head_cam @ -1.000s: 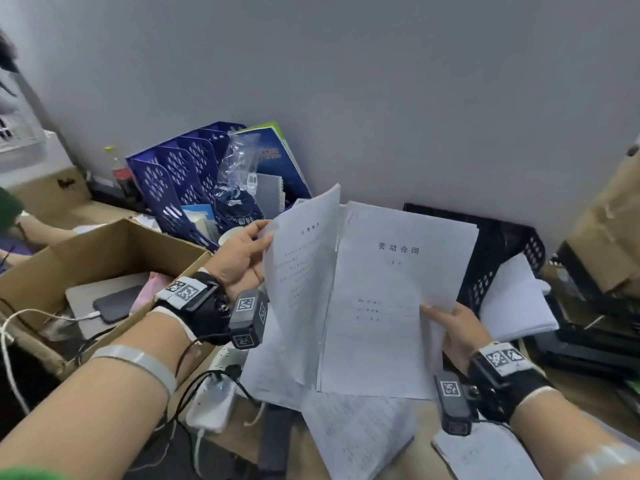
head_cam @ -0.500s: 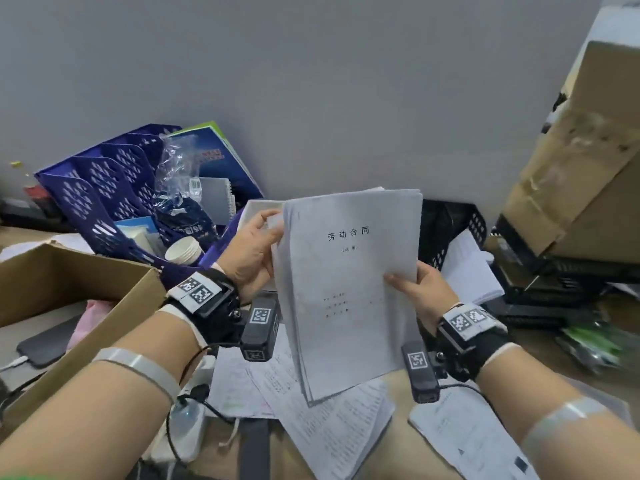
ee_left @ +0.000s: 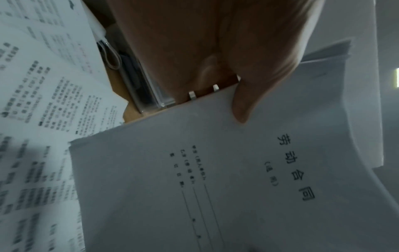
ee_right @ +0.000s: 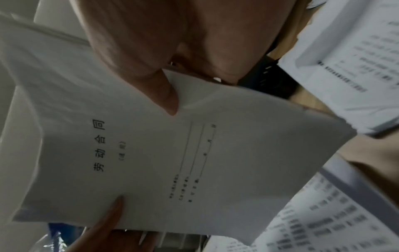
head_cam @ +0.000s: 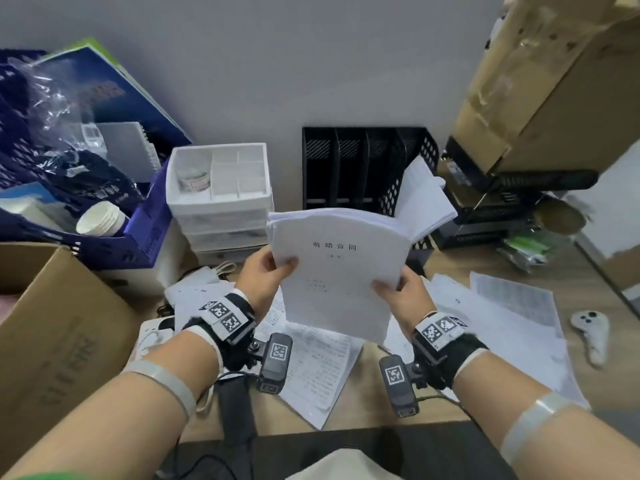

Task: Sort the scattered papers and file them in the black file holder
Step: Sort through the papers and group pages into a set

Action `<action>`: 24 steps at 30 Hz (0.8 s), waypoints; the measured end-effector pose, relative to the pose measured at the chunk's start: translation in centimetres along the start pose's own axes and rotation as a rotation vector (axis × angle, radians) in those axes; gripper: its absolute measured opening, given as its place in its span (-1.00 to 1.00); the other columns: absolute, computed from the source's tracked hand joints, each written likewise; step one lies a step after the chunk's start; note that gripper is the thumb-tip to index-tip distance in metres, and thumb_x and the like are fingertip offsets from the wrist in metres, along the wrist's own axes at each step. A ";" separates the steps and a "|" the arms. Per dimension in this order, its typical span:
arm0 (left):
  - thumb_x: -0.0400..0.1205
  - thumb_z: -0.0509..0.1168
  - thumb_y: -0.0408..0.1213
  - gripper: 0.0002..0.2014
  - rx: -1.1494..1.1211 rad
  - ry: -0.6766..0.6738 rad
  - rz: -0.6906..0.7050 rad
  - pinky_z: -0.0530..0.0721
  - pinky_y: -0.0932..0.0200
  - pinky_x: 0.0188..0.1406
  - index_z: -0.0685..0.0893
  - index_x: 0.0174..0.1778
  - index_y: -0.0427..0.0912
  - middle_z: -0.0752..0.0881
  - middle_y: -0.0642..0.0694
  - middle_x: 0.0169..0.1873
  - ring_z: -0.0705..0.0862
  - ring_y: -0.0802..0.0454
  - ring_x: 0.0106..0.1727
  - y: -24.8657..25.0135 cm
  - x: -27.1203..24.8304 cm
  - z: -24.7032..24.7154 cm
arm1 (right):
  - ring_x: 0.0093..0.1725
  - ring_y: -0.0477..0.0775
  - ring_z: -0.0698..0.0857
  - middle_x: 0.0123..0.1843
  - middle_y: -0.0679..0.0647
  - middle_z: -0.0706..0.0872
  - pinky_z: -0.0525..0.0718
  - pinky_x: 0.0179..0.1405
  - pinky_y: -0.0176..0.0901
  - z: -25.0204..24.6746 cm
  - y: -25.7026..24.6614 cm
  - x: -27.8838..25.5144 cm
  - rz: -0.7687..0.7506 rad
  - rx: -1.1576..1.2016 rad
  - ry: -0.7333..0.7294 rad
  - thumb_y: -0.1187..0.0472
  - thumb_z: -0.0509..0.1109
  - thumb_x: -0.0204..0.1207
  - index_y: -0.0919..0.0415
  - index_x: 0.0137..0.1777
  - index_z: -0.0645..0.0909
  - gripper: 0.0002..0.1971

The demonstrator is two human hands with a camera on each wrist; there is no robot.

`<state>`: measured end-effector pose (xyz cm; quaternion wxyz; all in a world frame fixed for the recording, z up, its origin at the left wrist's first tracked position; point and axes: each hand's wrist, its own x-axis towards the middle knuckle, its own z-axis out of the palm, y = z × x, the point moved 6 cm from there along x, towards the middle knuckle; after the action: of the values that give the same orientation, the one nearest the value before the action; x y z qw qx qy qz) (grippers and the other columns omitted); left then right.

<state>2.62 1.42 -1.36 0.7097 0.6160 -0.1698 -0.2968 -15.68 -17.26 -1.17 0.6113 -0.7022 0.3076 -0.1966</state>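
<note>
Head view showed, at the far left, a cardboard box (head_cam: 59,327) and a blue file rack (head_cam: 104,233) stuffed with paper cups (head_cam: 100,220) and a plastic bag, then a white drawer organizer (head_cam: 218,188) just beside it. Next came the left hand (head_cam: 265,275), its thumb pinching the left edge of a stack of papers (head_cam: 341,275) held up above the bench (head_cam: 349,410); the fingers went behind the sheets. The stack carried a printed title page in front and bowed forward at its top, so it looked light, limp and prone to fanning or slipping apart. Gripping both side edges near mid-height, as here, seemed the sound way to keep the sheets square. The right hand (head_cam: 401,294) pinched the opposite edge the same way, thumb in front. Behind the stack stood the black file holder (head_cam: 349,168) against the wall, with one sheaf (head_cam: 424,199) leaning out of its rightmost slot. More loose sheets (head_cam: 516,306) lay scattered on the bench beneath and to the right, near a white controller (head_cam: 590,332), below a large tilted carton (head_cam: 554,81).
</note>
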 end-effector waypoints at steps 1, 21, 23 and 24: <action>0.47 0.48 -0.33 -0.77 0.016 -0.022 -0.017 0.66 -0.20 0.30 0.79 0.05 -0.15 0.82 -0.26 0.10 0.76 -0.18 0.12 -0.9 -0.2 0.4 | 0.10 0.18 0.76 0.03 0.12 0.82 0.72 0.13 0.18 -0.2 1.1 -0.5 0.035 -0.027 0.017 0.38 0.44 0.45 0.02 0.01 0.68 -0.75; 0.60 0.46 -0.27 -0.82 0.377 -0.305 -0.191 0.72 -0.01 0.27 0.72 0.10 0.01 0.84 0.07 0.01 0.79 0.05 0.09 -3.8 -1.6 3.9 | 0.14 0.24 0.75 0.08 0.17 0.79 0.66 0.26 0.22 -2.7 -5.1 3.3 0.007 -0.198 0.098 0.23 0.42 0.54 0.16 0.14 0.62 -0.81; 0.54 0.46 0.03 -0.78 0.508 -0.208 -0.122 0.73 -0.12 0.24 0.77 -0.04 -0.01 0.85 0.00 -0.10 0.78 0.01 -0.01 -2.5 -0.6 3.4 | 0.07 0.22 0.74 0.10 0.23 0.74 0.68 0.16 0.10 -3.0 -6.6 4.1 0.013 -0.284 0.163 0.18 0.48 0.47 0.18 0.26 0.42 -0.58; 0.51 0.38 0.10 -0.70 0.608 -0.175 -0.086 0.76 -0.11 0.15 0.77 -0.14 -0.07 0.83 -0.07 -0.18 0.75 -0.02 -0.11 -1.4 -0.2 3.4 | 0.05 0.23 0.73 0.12 0.25 0.71 0.68 0.11 0.05 -3.3 -6.9 4.5 0.061 -0.341 0.205 0.14 0.53 0.42 0.15 0.23 0.33 -0.50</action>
<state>0.15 -1.18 -2.09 0.4624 0.7788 -0.2849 -0.3139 -13.21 -22.32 5.73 0.4545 -0.7621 0.4185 -0.1934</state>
